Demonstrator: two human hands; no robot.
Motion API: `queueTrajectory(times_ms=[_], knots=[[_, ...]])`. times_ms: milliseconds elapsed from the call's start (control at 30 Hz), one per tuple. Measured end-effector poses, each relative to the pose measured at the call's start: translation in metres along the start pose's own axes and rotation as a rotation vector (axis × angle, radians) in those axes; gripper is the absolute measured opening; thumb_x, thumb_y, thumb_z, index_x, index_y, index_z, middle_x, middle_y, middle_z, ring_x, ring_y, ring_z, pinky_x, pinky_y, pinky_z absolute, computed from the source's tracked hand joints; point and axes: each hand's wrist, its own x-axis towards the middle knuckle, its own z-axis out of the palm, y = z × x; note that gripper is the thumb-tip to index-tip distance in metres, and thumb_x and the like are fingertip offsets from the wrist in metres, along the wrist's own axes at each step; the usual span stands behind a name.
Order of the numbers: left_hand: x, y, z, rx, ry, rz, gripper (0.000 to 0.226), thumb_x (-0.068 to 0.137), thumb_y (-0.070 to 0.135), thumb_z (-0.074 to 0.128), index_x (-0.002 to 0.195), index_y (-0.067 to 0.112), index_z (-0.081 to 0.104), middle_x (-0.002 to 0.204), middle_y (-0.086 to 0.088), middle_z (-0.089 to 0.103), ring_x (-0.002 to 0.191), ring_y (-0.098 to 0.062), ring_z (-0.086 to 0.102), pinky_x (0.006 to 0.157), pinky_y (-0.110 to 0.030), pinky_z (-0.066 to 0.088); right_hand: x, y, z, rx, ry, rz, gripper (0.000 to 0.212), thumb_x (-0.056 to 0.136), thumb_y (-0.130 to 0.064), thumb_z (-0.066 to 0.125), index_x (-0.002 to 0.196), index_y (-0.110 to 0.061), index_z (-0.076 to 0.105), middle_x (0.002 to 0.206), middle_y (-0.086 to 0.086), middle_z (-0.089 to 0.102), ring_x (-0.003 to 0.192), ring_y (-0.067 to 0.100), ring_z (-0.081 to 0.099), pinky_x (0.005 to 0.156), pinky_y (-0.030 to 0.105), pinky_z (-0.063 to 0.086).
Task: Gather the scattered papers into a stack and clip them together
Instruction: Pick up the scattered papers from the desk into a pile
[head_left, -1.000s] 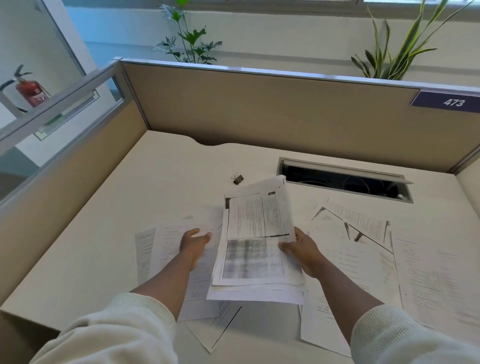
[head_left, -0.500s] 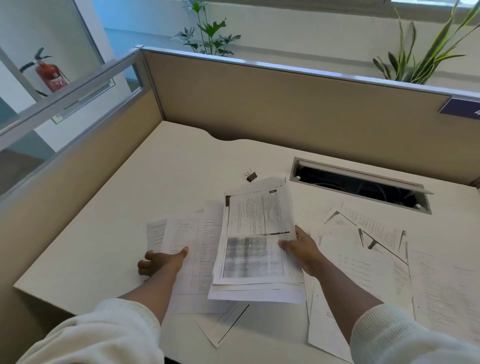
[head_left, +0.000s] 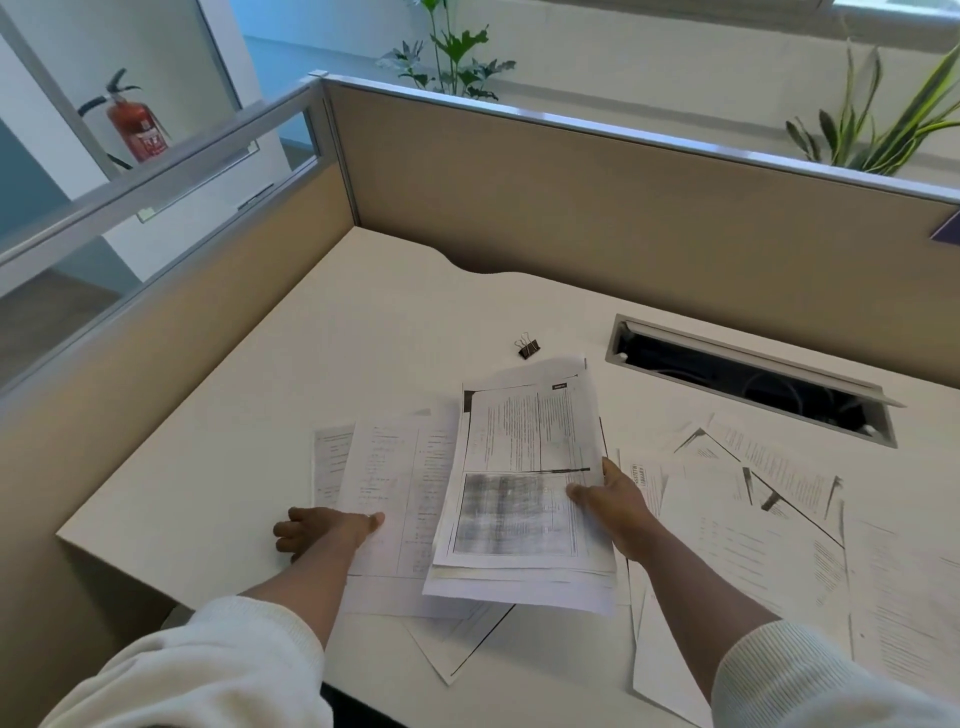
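Note:
A partly gathered stack of printed papers (head_left: 524, 493) is held slightly above the white desk (head_left: 218, 467) at its middle. My right hand (head_left: 613, 506) grips the stack's right edge, thumb on top. My left hand (head_left: 322, 530) pinches the lower left corner of a loose printed sheet (head_left: 395, 483) lying to the left of the stack, thumb on top of the sheet. More loose sheets (head_left: 748, 519) lie spread over the desk's right side, and one sheet (head_left: 457, 644) pokes out below the stack. A small black binder clip (head_left: 528, 347) sits on the desk just beyond the stack.
An open cable slot (head_left: 748, 379) is cut into the desk at the back right. Beige partition walls (head_left: 571, 208) close off the back and left. Plants stand behind the partition, and a red fire extinguisher (head_left: 136, 124) is seen through the glass at left.
My left hand moved left from beside the stack to the corner of the loose left sheet and took hold of it. My right hand kept the stack. The view swung left.

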Motion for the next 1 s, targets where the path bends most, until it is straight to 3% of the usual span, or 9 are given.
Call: queueTrajectory(times_ms=[100,200,267,367,533,667,800,867,1000], knots=[[0.0,-0.001,-0.004,-0.018,-0.037,-0.004,0.115,0.052,0.035,0.096,0.137,0.001,0.026,0.14,-0.022,0.031,0.128,-0.035,0.038,0.1,-0.045,0.041,0.0,0.002,0.003,0.001,0.006,0.003,0.032,0.087,-0.001,0.062,0.115,-0.016,0.058,0.105,0.002,0.068,0.095,0.02,0.066,0.075,0.029,0.052],[0.004,-0.004,-0.004,-0.071,-0.085,0.02,0.104,0.056,0.028,0.095,0.133,-0.001,0.031,0.132,-0.023,0.047,0.121,-0.036,0.048,0.095,-0.045,0.046,-0.001,0.005,0.004,-0.014,0.019,0.006,0.032,0.087,0.0,0.061,0.114,-0.017,0.058,0.105,0.003,0.067,0.095,0.02,0.065,0.077,0.031,0.052],[0.007,-0.008,-0.007,-0.087,-0.118,0.059,0.077,0.063,0.024,0.092,0.12,-0.002,0.046,0.118,-0.022,0.061,0.095,-0.034,0.06,0.081,-0.04,0.053,0.0,0.006,0.003,-0.029,0.033,0.008,0.032,0.087,0.0,0.06,0.114,-0.016,0.057,0.105,0.004,0.067,0.095,0.022,0.064,0.076,0.031,0.051],[0.009,-0.011,-0.017,-0.102,-0.131,0.098,0.043,0.077,0.027,0.081,0.104,-0.001,0.063,0.093,-0.016,0.068,0.06,-0.026,0.056,0.07,-0.039,0.059,-0.001,0.006,-0.002,-0.061,0.075,0.004,0.032,0.087,0.002,0.058,0.115,-0.015,0.056,0.104,0.007,0.064,0.091,0.023,0.061,0.069,0.028,0.048],[0.006,0.0,-0.039,-0.271,-0.131,0.165,0.031,0.087,0.024,0.065,0.112,0.007,0.064,0.092,-0.012,0.063,0.071,-0.029,0.06,0.056,-0.037,0.058,0.002,0.012,-0.008,-0.1,0.143,0.034,0.037,0.083,0.003,0.055,0.118,-0.011,0.055,0.108,0.009,0.064,0.096,0.027,0.061,0.082,0.036,0.051],[0.008,0.016,-0.05,-0.641,-0.209,0.167,0.039,0.088,0.023,0.067,0.122,0.004,0.061,0.118,-0.015,0.066,0.098,-0.035,0.064,0.073,-0.039,0.056,0.002,0.013,-0.008,-0.103,0.157,0.063,0.037,0.082,0.004,0.054,0.116,-0.01,0.055,0.106,0.011,0.064,0.096,0.029,0.061,0.083,0.039,0.052],[0.007,0.036,-0.066,-0.958,-0.652,0.219,0.034,0.091,0.026,0.067,0.118,0.006,0.064,0.111,-0.012,0.071,0.092,-0.028,0.07,0.075,-0.037,0.055,-0.001,0.013,-0.006,-0.095,0.148,0.064,0.037,0.083,0.003,0.054,0.118,-0.009,0.054,0.108,0.011,0.062,0.098,0.03,0.06,0.081,0.036,0.049],[-0.005,0.045,-0.074,-0.977,-0.861,0.312,0.028,0.094,0.029,0.061,0.112,0.009,0.068,0.105,-0.011,0.074,0.088,-0.024,0.073,0.08,-0.04,0.054,-0.002,0.011,-0.004,-0.086,0.134,0.061,0.037,0.082,0.004,0.054,0.117,-0.008,0.054,0.108,0.012,0.062,0.096,0.029,0.059,0.076,0.032,0.047],[-0.02,0.064,-0.072,-0.908,-1.072,0.407,0.037,0.094,0.031,0.058,0.123,0.008,0.066,0.119,-0.013,0.07,0.108,-0.03,0.067,0.092,-0.044,0.054,-0.005,0.004,0.003,-0.01,0.087,0.045,0.034,0.084,0.002,0.058,0.114,-0.013,0.056,0.105,0.008,0.064,0.089,0.021,0.061,0.065,0.028,0.049]])
